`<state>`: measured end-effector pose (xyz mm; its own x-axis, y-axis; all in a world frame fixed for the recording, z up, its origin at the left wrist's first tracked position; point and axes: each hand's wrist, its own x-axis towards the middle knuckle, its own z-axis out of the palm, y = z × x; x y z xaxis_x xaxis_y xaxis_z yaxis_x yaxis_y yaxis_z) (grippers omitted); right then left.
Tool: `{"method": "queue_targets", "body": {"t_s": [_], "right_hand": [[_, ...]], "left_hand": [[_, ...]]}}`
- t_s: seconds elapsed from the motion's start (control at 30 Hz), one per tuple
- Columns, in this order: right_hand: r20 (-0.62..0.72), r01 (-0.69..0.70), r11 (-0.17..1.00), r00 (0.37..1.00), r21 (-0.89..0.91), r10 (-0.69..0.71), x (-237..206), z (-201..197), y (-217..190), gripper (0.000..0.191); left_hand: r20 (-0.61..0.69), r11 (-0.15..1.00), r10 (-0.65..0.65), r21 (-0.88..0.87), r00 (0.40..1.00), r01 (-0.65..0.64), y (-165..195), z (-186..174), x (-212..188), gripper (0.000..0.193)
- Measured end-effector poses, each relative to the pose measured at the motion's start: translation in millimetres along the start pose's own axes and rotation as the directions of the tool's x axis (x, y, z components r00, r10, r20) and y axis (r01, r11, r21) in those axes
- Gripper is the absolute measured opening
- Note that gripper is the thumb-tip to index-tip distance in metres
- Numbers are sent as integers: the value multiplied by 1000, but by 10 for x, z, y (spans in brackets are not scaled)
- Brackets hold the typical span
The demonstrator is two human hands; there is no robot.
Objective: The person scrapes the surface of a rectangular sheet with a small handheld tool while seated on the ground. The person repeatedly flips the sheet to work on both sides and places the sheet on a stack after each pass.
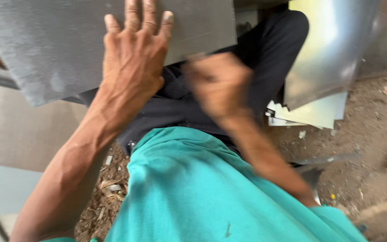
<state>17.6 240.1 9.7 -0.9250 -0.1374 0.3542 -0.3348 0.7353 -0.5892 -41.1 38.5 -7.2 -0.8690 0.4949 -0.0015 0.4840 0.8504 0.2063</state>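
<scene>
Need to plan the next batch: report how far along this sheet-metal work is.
Done, by the look of it: a stack of cut metal pieces lies on the dirt at the right, with offcuts scattered around. In hand: the left hand presses flat on a grey metal sheet; the right hand is motion-blurred, its grip unclear. Left: that sheet looks uncut, and a shiny curved sheet leans nearby.

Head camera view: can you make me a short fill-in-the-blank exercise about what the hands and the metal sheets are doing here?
1. The left hand lies flat, fingers spread, on a grey metal ____.
2. The right hand is ____ in the picture, so its grip cannot be told.
3. The person's shirt is ____ in colour.
4. Cut sheet pieces lie stacked on the ____ ground.

Missing words: sheet; blurred; teal; dirt
</scene>
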Motion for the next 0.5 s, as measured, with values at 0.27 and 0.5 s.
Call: {"method": "queue_targets", "body": {"t_s": [0.27, 0.5], "right_hand": [[-66, -493, 842, 854, 220, 517, -87, -479, 722, 14], [42, 80, 969, 995, 235, -92, 501, -268, 678, 13]], "left_hand": [[173, 986, -68, -139, 983, 93, -279, -213, -215, 88], [31, 998, -50, -24, 998, 51, -454, -354, -561, 93]]}}
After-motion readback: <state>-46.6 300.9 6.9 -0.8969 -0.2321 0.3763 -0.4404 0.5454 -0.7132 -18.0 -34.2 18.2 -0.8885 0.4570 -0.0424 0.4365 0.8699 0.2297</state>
